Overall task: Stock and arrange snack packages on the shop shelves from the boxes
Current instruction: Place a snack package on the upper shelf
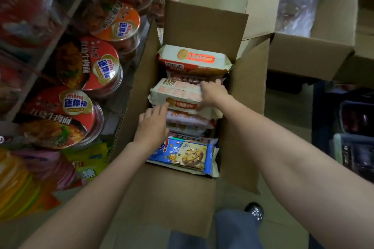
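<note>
Over on the left the shelf (40, 62) is packed with mini noodle cups (97, 62), red and orange lids, lying tipped toward the camera, with some yellow and pink packets (89, 159) lower down. Right beside it on the floor sits the open cardboard box (249, 107), flaps folded out, stuffed with flat snack packs. The left hand (151, 125) is down at the near-left side of the stack, fingers straight-ish and loosely spread, fingertips just touching the near edge of the cream biscuit pack (178, 95); it isn't gripping anything that I can see. The right hand (213, 93) has that same pack by its right end, fingers curled over the far edge and thumb underneath, so that one's got a real hold. The pack lies on top in the middle of the box, with another cream-and-orange pack (194, 60) toward the far wall and a blue cookie pack (182, 154) at the near wall. My guess on handling: light, crinkly wrapper that's a bit slick, biscuits inside that'll crack if you squeeze or bend it. I'd take it by both short ends, not the middle. Further right there's a second open box (311, 54) with a clear plastic bag (295, 12) in it.
</note>
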A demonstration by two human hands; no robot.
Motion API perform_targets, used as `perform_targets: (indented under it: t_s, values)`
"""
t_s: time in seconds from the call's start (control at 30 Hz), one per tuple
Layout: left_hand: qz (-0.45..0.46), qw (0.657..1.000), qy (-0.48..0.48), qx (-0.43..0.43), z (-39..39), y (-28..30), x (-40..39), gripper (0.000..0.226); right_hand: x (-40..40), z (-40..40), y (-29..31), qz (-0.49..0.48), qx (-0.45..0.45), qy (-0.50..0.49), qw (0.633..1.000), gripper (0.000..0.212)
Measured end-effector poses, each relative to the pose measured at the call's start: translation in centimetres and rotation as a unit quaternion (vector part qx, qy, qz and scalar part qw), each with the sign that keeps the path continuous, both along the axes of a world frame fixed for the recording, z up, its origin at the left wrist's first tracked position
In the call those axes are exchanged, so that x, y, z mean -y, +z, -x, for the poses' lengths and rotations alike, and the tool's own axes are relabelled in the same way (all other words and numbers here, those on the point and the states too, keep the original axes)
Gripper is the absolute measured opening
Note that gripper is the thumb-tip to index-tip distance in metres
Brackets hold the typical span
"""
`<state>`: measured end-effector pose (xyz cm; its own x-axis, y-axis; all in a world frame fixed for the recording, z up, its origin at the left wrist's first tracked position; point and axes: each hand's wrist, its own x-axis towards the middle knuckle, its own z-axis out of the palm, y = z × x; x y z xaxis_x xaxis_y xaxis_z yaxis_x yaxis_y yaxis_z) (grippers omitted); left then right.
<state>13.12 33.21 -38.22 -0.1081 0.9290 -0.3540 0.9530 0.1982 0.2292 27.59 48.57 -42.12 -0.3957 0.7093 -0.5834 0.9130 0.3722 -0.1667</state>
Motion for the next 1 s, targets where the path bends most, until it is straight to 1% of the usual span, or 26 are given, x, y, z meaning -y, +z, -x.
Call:
perform_targets:
  t_s: [0.07, 0.1, 0.17, 0.23, 0.3, 0.33, 0.4, 0.47, 0.5, 0.57, 0.63, 0.7, 0.73, 0.8, 0.83, 0.9, 0.93, 1.0]
  values:
    - [-0.005, 0.999, -0.03, -0.033, -0.3, 1.0, -0.4, 0.071, -0.1, -1.2, 2.5, 0.12, -0.058, -0.059, 0.989, 0.08]
    - [-0.021, 0.997, -0.06, -0.052, -0.6, 1.7, -0.8, 0.079, -0.2, -2.3, 4.3, 0.178, -0.081, -0.088, 0.977, 0.073]
    - [-0.077, 0.982, -0.147, -0.089, -2.0, 3.4, -1.8, 0.099, -0.7, -6.0, 8.6, 0.254, -0.109, -0.132, 0.952, 0.049]
    - [-0.145, 0.962, -0.206, -0.106, -4.2, 5.3, -3.2, 0.111, -0.8, -10.9, 13.1, 0.329, -0.124, -0.184, 0.918, 0.031]
    - [-0.203, 0.944, -0.243, -0.088, -7.6, 8.1, -5.1, 0.111, -0.3, -16.4, 17.6, 0.395, -0.129, -0.222, 0.882, 0.021]
    - [-0.214, 0.937, -0.267, -0.076, -9.9, 10.0, -6.0, 0.109, 0.1, -19.4, 19.6, 0.411, -0.127, -0.233, 0.872, 0.021]
    - [-0.18, 0.928, -0.323, -0.053, -15.0, 13.2, -8.1, 0.098, 1.8, -25.3, 23.0, 0.419, -0.126, -0.262, 0.86, 0.026]
    - [-0.105, 0.916, -0.384, -0.04, -21.0, 16.1, -9.8, 0.083, 4.2, -31.1, 25.5, 0.379, -0.126, -0.292, 0.869, 0.032]
    - [-0.078, 0.904, -0.419, -0.036, -24.0, 17.2, -10.2, 0.076, 5.7, -33.7, 26.6, 0.342, -0.126, -0.306, 0.879, 0.032]
    - [-0.031, 0.89, -0.455, -0.021, -29.9, 19.0, -10.1, 0.068, 9.0, -38.8, 28.4, 0.218, -0.117, -0.327, 0.912, 0.039]
    - [0.032, 0.887, -0.461, 0.002, -35.0, 20.5, -9.2, 0.065, 13.0, -42.7, 30.1, 0.055, -0.091, -0.313, 0.944, 0.052]
    - [0.106, 0.878, -0.467, 0.017, -39.7, 22.0, -7.8, 0.06, 17.9, -45.1, 31.2, -0.08, -0.09, -0.294, 0.948, 0.065]
    - [0.133, 0.87, -0.475, 0.024, -41.9, 22.7, -7.1, 0.057, 20.4, -46.0, 31.3, -0.122, -0.08, -0.273, 0.951, 0.074]
    - [0.165, 0.855, -0.49, 0.04, -46.3, 24.2, -5.6, 0.052, 25.1, -47.5, 30.4, -0.171, 0.006, -0.234, 0.957, 0.093]
    - [0.175, 0.85, -0.494, 0.047, -48.5, 24.7, -4.7, 0.051, 27.3, -48.4, 29.4, -0.199, 0.067, -0.228, 0.951, 0.102]
    - [0.189, 0.835, -0.515, 0.047, -52.9, 25.5, -2.8, 0.051, 31.4, -50.2, 27.6, -0.268, 0.176, -0.237, 0.917, 0.119]
    - [0.193, 0.823, -0.533, 0.042, -54.9, 25.9, -1.7, 0.051, 33.3, -51.1, 27.1, -0.3, 0.194, -0.257, 0.898, 0.125]
    - [0.205, 0.797, -0.568, 0.03, -58.7, 26.3, 0.2, 0.055, 36.6, -53.0, 26.1, -0.359, 0.197, -0.285, 0.866, 0.127]
